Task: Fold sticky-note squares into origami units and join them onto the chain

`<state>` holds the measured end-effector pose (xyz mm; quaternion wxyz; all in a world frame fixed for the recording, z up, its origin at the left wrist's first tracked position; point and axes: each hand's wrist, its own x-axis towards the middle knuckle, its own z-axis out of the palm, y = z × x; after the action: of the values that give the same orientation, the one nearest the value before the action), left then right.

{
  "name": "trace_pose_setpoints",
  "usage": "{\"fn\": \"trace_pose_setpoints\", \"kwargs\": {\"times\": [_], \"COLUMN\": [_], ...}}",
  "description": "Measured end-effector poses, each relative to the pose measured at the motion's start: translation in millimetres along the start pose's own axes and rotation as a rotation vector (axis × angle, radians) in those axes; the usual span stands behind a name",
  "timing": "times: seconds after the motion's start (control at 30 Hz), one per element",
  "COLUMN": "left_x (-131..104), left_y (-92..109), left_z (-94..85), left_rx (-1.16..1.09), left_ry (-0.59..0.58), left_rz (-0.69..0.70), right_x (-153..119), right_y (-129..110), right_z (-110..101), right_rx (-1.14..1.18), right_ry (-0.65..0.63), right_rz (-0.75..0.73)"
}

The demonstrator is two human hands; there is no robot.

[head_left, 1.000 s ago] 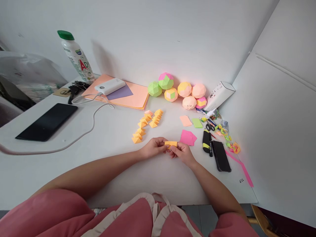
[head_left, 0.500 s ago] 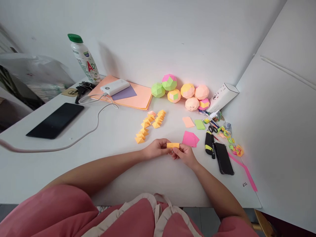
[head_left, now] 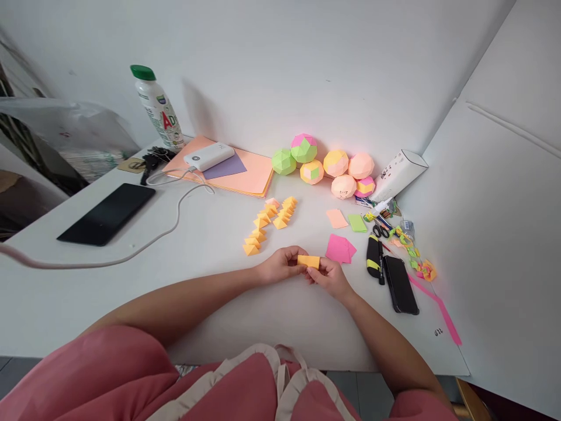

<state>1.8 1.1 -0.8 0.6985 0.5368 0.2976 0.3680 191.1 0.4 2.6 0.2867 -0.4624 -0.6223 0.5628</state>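
Note:
A small orange paper strip (head_left: 308, 261) is held up between my two hands near the table's front. My left hand (head_left: 283, 265) pinches its left end, and my right hand (head_left: 329, 277) grips its right end with the thumb on the lower edge. Beyond my left hand lie rows of folded orange paper pieces (head_left: 262, 221), with a pale pink one at the top. Pink paper sheets (head_left: 338, 248) rest just beyond my right hand. Farther back are a peach sheet (head_left: 336, 218) and a green sheet (head_left: 357, 223).
Faceted paper balls (head_left: 311, 172) line the wall. On the right lie a phone (head_left: 401, 285), a cutter (head_left: 374, 256) and scissors (head_left: 380, 230). Leftward are a tablet (head_left: 107, 214), a cable, a power bank (head_left: 209, 156) on large paper sheets and a bottle (head_left: 160, 111).
The orange strip shows a taller face than before. Both hands keep hold of it, and the view has shifted slightly.

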Motion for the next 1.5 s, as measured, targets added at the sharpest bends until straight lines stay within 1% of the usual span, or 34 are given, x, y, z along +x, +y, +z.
{"fn": "trace_pose_setpoints", "kwargs": {"times": [0.13,0.27,0.37,0.47,0.53,0.57,0.63,0.7,0.77,0.83,0.93,1.1,1.3,1.37,1.43,1.5], "left_x": [0,0,1,3,4,5,4,3,2,2,1,1,1,1,1,0], "left_y": [-1,-3,-3,-1,1,2,3,2,-1,-3,-3,5,8,7,5,5], "left_z": [0.6,0.7,-1.8,-5.5,-7.3,-7.6,-7.1,-5.3,-3.3,-1.8,-1.2,-2.0,-2.6,-4.6,-7.5,-9.7], "left_rx": [-0.001,-0.008,-0.066,-0.099,-0.116,-0.122,-0.115,-0.082,-0.051,-0.035,-0.035,-0.066,-0.083,-0.06,-0.021,-0.008], "left_ry": [0.014,0.014,0.001,0.065,0.105,0.107,0.079,0.041,0.022,0.015,0.002,-0.038,-0.055,-0.032,0.03,0.087], "left_rz": [-0.007,0.0,0.005,-0.007,0.0,0.008,0.02,0.008,-0.012,-0.016,-0.003,0.025,-0.004,-0.03,-0.044,-0.022], "right_x": [1,2,5,9,11,11,10,9,7,6,6,6,5,4,5,5], "right_y": [2,2,3,4,5,5,4,2,1,0,-1,-1,-2,-2,-2,0], "right_z": [3,3,-4,-15,-18,-19,-15,-10,-4,-2,-4,-9,-7,-7,-8,-10], "right_rx": [-0.051,-0.121,-0.03,0.085,0.167,0.187,0.149,0.024,-0.117,-0.169,-0.102,0.043,0.072,0.074,0.075,0.074], "right_ry": [0.009,0.019,-0.026,-0.076,-0.069,-0.061,-0.052,-0.056,-0.031,-0.028,-0.048,-0.092,-0.095,-0.095,-0.087,-0.073], "right_rz": [-0.024,-0.011,0.028,0.043,0.012,-0.003,-0.024,-0.035,-0.05,-0.054,-0.029,-0.001,0.009,0.014,0.012,0.003]}}
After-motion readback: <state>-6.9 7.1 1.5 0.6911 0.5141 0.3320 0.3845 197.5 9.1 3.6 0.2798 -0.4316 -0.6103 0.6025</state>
